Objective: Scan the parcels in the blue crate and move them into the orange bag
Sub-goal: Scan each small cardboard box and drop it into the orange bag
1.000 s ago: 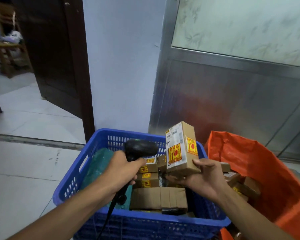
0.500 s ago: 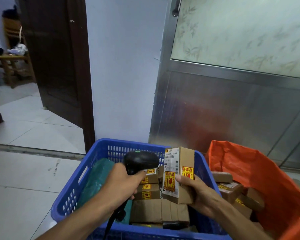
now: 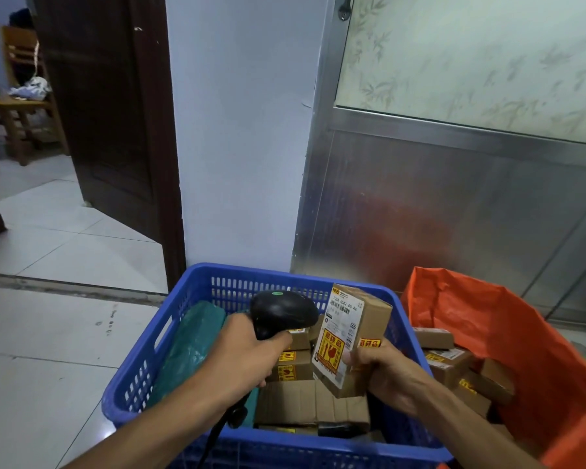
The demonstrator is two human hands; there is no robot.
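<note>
The person is holding a small cardboard parcel (image 3: 351, 340) upright in the right hand (image 3: 383, 370), fingers curled round its lower end, while the left hand (image 3: 247, 353) is gripping the black scanner (image 3: 281, 313) by its handle, head pointing right at the parcel's white label. Both are hanging over the blue crate (image 3: 142, 370), above the parcels still lying inside. The scan seems to be the step in hand, and doing it well is calling for the barcode near the label's top to be facing the scanner window squarely, with the right thumb staying low on the yellow sticker so no bars are covered. Whether a beam is falling on the label is not clear from this angle. The orange bag (image 3: 508, 333) is standing just right of the crate, its mouth open and several boxes already resting inside. The path there is crossing the crate's right rim, so the parcel is needing a slight lift before going over. The bag's near wall is sagging, and the metal door panel (image 3: 454, 204) is closing off the far side, leaving room mainly above and to the right.
</note>
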